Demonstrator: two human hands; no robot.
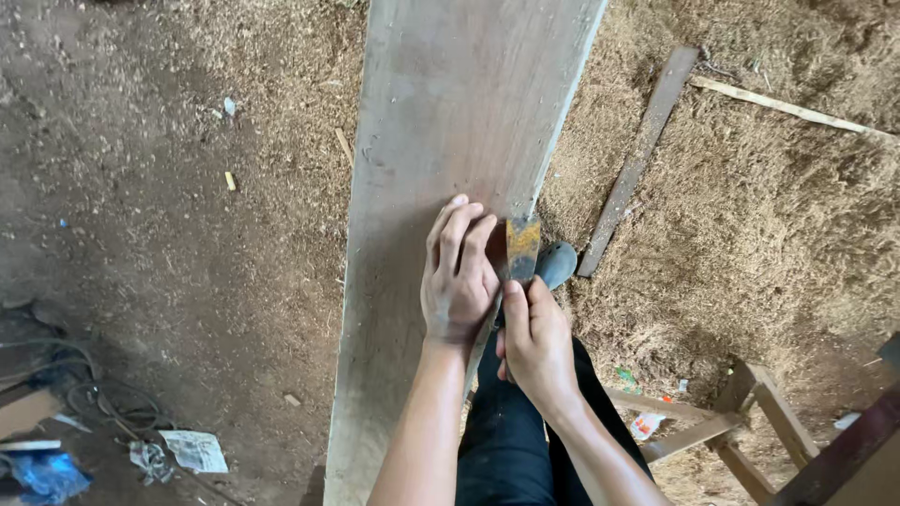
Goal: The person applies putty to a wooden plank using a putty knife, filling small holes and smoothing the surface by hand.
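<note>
A long wide wooden plank (441, 112) runs from the bottom of the head view up past the top edge. My left hand (457, 276) lies flat on the plank near its right edge, fingers pressed together and pointing up. My right hand (534, 342) grips a flat metal blade (522, 245), rusty yellow and dark, held against the plank's right edge just beside my left fingers. The lower part of the tool is hidden in my right hand. My dark trouser leg (511, 440) and a grey shoe (557, 263) show under the plank's edge.
Sawdust covers the dirt floor (750, 215) on the right. A narrow grey wooden strip (637, 159) and a thin pale stick (778, 105) lie there. A wooden frame (741, 422) stands at lower right. Crumpled paper (192, 450), cables and blue plastic (42, 473) lie lower left.
</note>
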